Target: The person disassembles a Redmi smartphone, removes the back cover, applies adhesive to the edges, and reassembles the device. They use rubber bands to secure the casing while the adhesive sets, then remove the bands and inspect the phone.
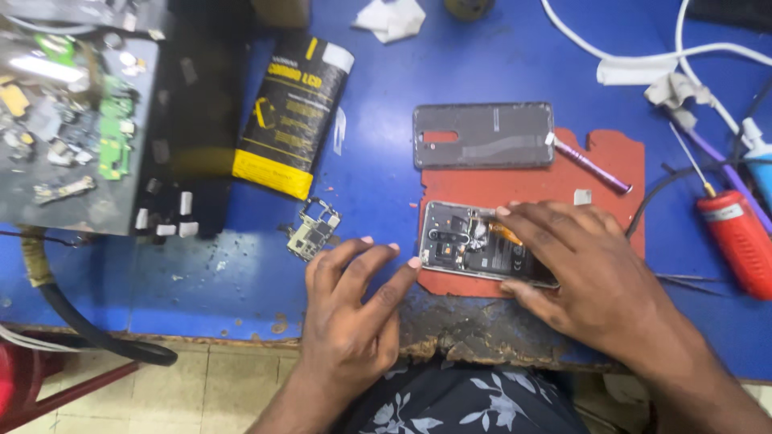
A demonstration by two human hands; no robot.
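- While I look down at the bench, the opened phone (474, 249) lies on the red mat (619, 161) near the front edge of the blue table (482, 64); I take this phone as my landmark.
- My right hand (579, 273) lies flat over the right half of the phone, fingers spread and not closed around anything; the index fingertip presses near an orange part inside, probably to keep the body from sliding.
- My left hand (354, 297) rests on the table just left of the phone, open, with one fingertip touching its left edge, so the phone is steadied from both sides.
- Behind the phone, on the same mat, lies its grey back cover (482, 135), put aside with the inner face up.
- Right of this cover, a thin purple tool (591, 167) lies on the mat, within easy reach.
- Left of the phone, beyond my left hand, a small circuit board (314, 229) lies on the table.
- Further left and behind, a black and yellow package (293, 112) lies flat.
- Far right of the phone, a red screwdriver handle (736, 241) lies on the table.
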